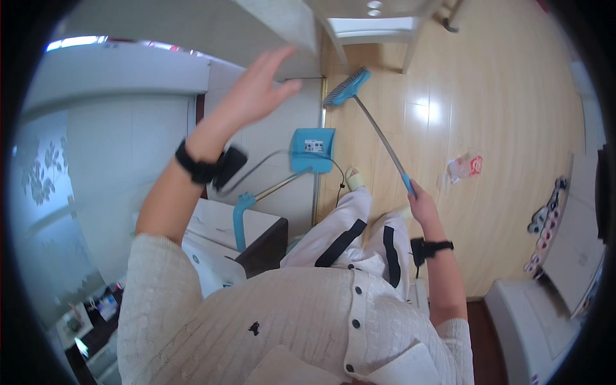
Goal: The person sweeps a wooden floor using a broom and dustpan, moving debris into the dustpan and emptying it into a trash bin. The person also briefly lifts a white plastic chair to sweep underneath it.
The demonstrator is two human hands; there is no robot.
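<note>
In my right hand is the blue grip of a broom, its metal shaft running forward to a blue head with grey bristles. The bristles lie by the gold strip at the floor's edge, near the white wall corner. My left hand is raised and bare, slightly blurred, with thumb and fingers apart. Below and to the right of it rests a blue dustpan with a label on it. Its metal handle slants back to a blue curved grip. Right of the broom, a crumpled plastic wrapper with red print lies on the floor.
A chair stands ahead on the wood floor. Several pairs of shoes or slippers line the right side by a pale cabinet. A dark cable loops near my left wrist. A white drawer unit is at left.
</note>
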